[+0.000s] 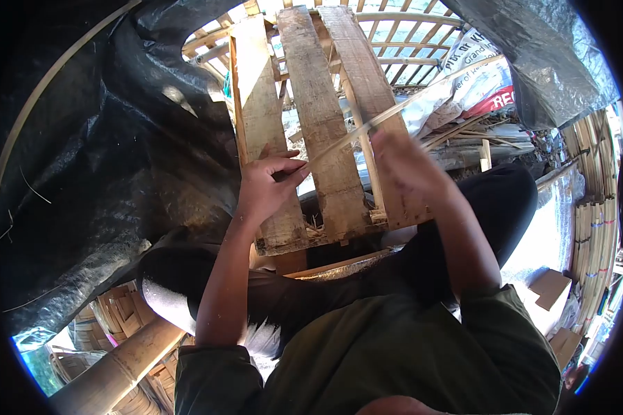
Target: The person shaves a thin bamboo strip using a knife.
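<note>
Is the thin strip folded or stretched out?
Stretched out: the strip runs in one long line from the left hand toward the printed sack.

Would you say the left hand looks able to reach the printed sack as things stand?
Probably not: the left hand pinches the pale strip, and the sack lies beyond the right hand.

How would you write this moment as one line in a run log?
left hand: pinches thin strip | right hand: beside strip, blurred, grip unclear | wooden slats: beneath both hands
</note>
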Motion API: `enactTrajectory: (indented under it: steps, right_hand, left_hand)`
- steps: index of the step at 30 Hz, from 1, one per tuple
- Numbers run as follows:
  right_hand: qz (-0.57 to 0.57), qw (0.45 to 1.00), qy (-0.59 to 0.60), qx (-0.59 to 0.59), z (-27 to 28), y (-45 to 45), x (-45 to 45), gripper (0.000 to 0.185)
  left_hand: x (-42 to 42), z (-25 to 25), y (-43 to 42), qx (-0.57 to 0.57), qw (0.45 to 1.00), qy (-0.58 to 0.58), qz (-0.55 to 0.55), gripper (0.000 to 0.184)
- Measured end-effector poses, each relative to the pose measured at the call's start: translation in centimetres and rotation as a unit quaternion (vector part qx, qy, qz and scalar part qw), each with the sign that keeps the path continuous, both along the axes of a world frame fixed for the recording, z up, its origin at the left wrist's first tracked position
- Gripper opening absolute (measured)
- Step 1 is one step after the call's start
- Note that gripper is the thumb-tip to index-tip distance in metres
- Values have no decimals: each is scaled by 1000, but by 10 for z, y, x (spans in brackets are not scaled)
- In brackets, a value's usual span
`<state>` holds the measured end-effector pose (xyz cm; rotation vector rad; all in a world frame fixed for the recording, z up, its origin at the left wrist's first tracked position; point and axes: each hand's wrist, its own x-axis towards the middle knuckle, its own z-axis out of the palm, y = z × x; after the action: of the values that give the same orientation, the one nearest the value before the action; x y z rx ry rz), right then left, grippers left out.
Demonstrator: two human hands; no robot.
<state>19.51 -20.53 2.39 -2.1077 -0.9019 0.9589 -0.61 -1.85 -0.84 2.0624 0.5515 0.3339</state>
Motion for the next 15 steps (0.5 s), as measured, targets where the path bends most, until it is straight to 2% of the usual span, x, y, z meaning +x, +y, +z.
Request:
enactTrajectory:
  steps: [1, 2, 4, 5, 6, 7, 8, 9, 10, 12, 13, 14, 15]
  right_hand:
    - [-211, 958, 189, 34, 7, 1, 7, 42]
    - [-209, 958, 192, 30, 0, 4, -7, 42]
    - [-87, 994, 9, -65, -38, 8, -46, 38]
    - [-44, 944, -278, 172, -85, 1, -42, 37]
    - [-46, 944, -279, 172, -48, 5, -34, 37]
    - [-127, 986, -37, 97, -6, 6, -18, 38]
    - [-199, 958, 208, 15, 21, 11, -5, 39]
    - [-268, 948, 166, 47, 6, 10, 7, 38]
    - [-267, 948, 167, 44, -16, 10, -7, 38]
    - [-79, 996, -27, -22, -45, 13, -41, 37]
    - [-61, 994, -85, -1, -44, 12, -36, 41]
    - [-64, 994, -85, 0, -26, 13, -26, 41]
    - [-133, 991, 27, -5, 2, 15, -13, 42]
  left_hand:
    - [0, 1, -1, -5, 1000, 7, 3, 11]
    - [0, 0, -3, -8, 1000, 10, 7, 11]
    - [2, 1, -5, 26, 1000, 16, 2, 9]
    - [3, 3, -4, 26, 1000, 17, 1, 9]
    - [4, 4, -3, -9, 1000, 18, 15, 9]
    - [4, 4, -3, -47, 998, 19, 30, 9]
    - [4, 3, -2, -47, 998, 20, 31, 9]
    - [5, 3, -3, -19, 999, 19, 25, 9]
    - [6, 2, -4, 9, 1000, 19, 18, 10]
    - [5, -2, -4, 17, 1000, 13, 13, 12]
    - [6, -3, -2, 26, 1000, 8, 8, 13]
    - [7, -3, -2, 27, 1000, 7, 5, 13]
    - [6, -2, -2, 17, 1000, 12, 4, 16]
